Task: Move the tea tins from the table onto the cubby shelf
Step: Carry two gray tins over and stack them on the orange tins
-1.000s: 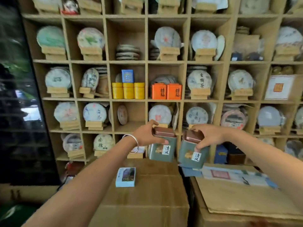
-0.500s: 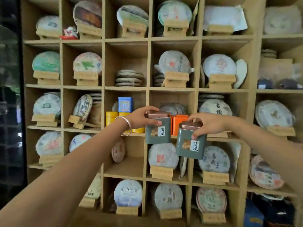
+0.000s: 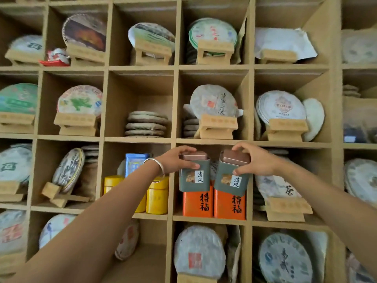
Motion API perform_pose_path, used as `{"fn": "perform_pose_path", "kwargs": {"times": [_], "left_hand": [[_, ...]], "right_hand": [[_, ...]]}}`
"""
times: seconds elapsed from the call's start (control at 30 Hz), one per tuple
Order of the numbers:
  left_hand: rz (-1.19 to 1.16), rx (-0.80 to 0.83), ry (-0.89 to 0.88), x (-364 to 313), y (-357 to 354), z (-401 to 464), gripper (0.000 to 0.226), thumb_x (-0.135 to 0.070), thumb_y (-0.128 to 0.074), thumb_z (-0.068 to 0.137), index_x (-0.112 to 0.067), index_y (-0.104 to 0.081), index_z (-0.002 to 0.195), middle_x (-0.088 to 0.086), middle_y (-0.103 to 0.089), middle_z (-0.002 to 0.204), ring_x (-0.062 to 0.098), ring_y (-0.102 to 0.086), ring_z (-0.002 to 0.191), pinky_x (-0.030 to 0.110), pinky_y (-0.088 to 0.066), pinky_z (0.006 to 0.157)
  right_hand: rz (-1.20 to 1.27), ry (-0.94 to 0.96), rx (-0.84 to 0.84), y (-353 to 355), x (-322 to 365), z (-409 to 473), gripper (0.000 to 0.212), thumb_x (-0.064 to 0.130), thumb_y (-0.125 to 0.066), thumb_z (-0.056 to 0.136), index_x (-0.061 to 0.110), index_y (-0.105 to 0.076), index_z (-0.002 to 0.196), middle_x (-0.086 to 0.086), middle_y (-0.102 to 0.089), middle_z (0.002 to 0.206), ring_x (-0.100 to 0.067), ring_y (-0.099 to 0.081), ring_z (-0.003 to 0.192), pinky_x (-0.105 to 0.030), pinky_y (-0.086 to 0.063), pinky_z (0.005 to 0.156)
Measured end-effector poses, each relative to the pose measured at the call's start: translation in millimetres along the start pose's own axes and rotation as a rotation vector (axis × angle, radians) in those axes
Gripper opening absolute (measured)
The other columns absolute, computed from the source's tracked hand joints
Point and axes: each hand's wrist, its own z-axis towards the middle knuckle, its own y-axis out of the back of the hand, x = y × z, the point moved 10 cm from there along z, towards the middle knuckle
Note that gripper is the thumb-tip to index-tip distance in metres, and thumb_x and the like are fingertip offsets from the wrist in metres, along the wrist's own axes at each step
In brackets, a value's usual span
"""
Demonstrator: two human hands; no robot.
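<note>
My left hand (image 3: 175,159) grips one green tea tin (image 3: 194,174) by its copper lid, thumb in front, fingers over the top. My right hand (image 3: 254,160) clamps a second green tin (image 3: 231,176) the same way, tilted slightly. I hold both in the air before the cubby shelf (image 3: 175,140), in front of two orange tins (image 3: 214,203) in that compartment. Yellow canisters (image 3: 157,198) and a blue box (image 3: 134,163) sit in the cubby to the left.

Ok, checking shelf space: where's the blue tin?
Head view, left of centre: the blue tin stands behind the yellow tins, one cubby left of the orange tins.
</note>
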Motion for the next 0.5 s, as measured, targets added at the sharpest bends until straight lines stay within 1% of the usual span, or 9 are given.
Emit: {"fn": "perform_pose_path", "kwargs": {"times": [0.1, 0.2, 0.23, 0.3, 0.4, 0.47, 0.5], "left_hand": [[-0.019, 0.007, -0.033, 5, -4, 18, 0.069, -0.035, -0.079, 0.073, -0.033, -0.046, 0.134, -0.004, -0.058, 0.118, 0.008, -0.058, 0.103, 0.02, -0.049, 0.077], [-0.084, -0.005, -0.023, 21, -10, 31, 0.072, -0.033, -0.079, 0.073, -0.029, -0.044, 0.136, -0.001, -0.059, 0.119, 0.012, -0.06, 0.104, 0.025, -0.052, 0.083], [-0.104, -0.015, -0.017, 27, -12, 34, 0.074, -0.032, -0.079, 0.073, -0.028, -0.043, 0.137, -0.001, -0.059, 0.117, 0.012, -0.061, 0.103, 0.025, -0.053, 0.082], [-0.138, -0.052, 0.0, 38, -13, 39, 0.082, -0.033, -0.081, 0.07, -0.025, -0.039, 0.139, -0.004, -0.058, 0.113, 0.01, -0.061, 0.098, 0.02, -0.052, 0.074], [-0.204, -0.144, 0.025, 51, -7, 43, 0.1, -0.036, -0.085, 0.064, -0.021, -0.027, 0.144, -0.005, -0.053, 0.117, 0.004, -0.056, 0.093, 0.016, -0.046, 0.068], [-0.252, -0.188, 0.029, 54, -4, 47, 0.107, -0.036, -0.086, 0.062, -0.02, -0.021, 0.146, -0.009, -0.049, 0.112, 0.001, -0.054, 0.09, 0.015, -0.044, 0.065], [-0.275, -0.205, 0.036, 54, -4, 49, 0.107, -0.036, -0.086, 0.062, -0.02, -0.022, 0.145, -0.009, -0.049, 0.11, 0.001, -0.054, 0.089, 0.015, -0.044, 0.064]], "right_hand": [[0.008, -0.011, -0.034, 1, -11, 20, 0.067, 0.024, -0.086, 0.062, 0.03, -0.045, 0.115, 0.003, -0.058, 0.109, -0.014, -0.064, 0.093, -0.036, -0.056, 0.079], [-0.023, -0.027, -0.018, -7, -20, 33, 0.067, 0.026, -0.086, 0.061, 0.029, -0.046, 0.115, 0.001, -0.06, 0.108, -0.016, -0.064, 0.092, -0.04, -0.056, 0.081], [-0.028, -0.029, -0.014, -10, -22, 35, 0.067, 0.027, -0.085, 0.06, 0.03, -0.046, 0.114, 0.001, -0.061, 0.107, -0.015, -0.064, 0.092, -0.039, -0.056, 0.08], [-0.042, -0.035, -0.014, -17, -27, 40, 0.068, 0.03, -0.085, 0.06, 0.031, -0.046, 0.116, 0.002, -0.061, 0.107, -0.013, -0.064, 0.091, -0.033, -0.055, 0.076], [-0.058, -0.039, -0.048, -19, -32, 45, 0.069, 0.032, -0.083, 0.061, 0.033, -0.045, 0.118, 0.006, -0.06, 0.108, -0.008, -0.061, 0.09, -0.024, -0.049, 0.07], [-0.046, -0.037, -0.079, -18, -33, 48, 0.071, 0.032, -0.082, 0.061, 0.032, -0.044, 0.121, 0.006, -0.058, 0.109, -0.007, -0.06, 0.092, -0.024, -0.047, 0.071], [-0.044, -0.036, -0.092, -17, -33, 50, 0.072, 0.031, -0.082, 0.062, 0.031, -0.044, 0.122, 0.005, -0.057, 0.111, -0.009, -0.059, 0.093, -0.025, -0.048, 0.073]]}}
